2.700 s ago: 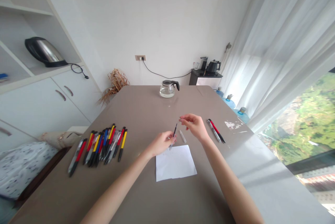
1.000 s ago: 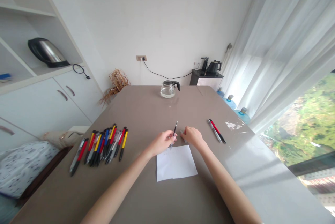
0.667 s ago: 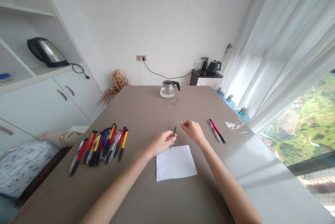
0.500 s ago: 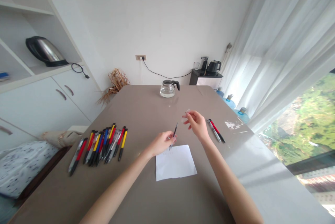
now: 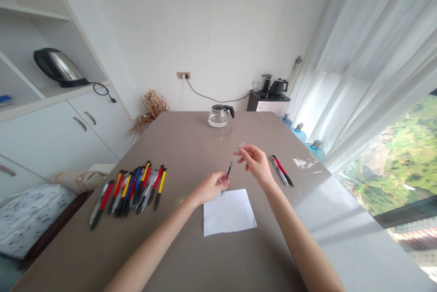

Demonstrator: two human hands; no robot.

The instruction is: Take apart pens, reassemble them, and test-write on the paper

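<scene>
My left hand (image 5: 213, 186) is closed around the lower part of a pen, with its dark ink refill (image 5: 229, 171) sticking up at a slant. In the fingertips of my right hand (image 5: 256, 162) is a clear pen barrel (image 5: 241, 145), partly covered by the fingers. Its lower end meets or overlaps the refill's upper tip; how far it goes over cannot be made out. Just below the left hand lies a white sheet of paper (image 5: 229, 217) with faint marks near its top edge.
Several pens (image 5: 136, 187) in mixed colours lie in a row on the left of the table. Two more pens (image 5: 282, 170) lie right of my right hand. A glass pot (image 5: 218, 117) with a black lid stands at the far edge.
My right hand has brought the clear barrel down and left, from apart to the tip of the refill. The left hand has hardly moved.
</scene>
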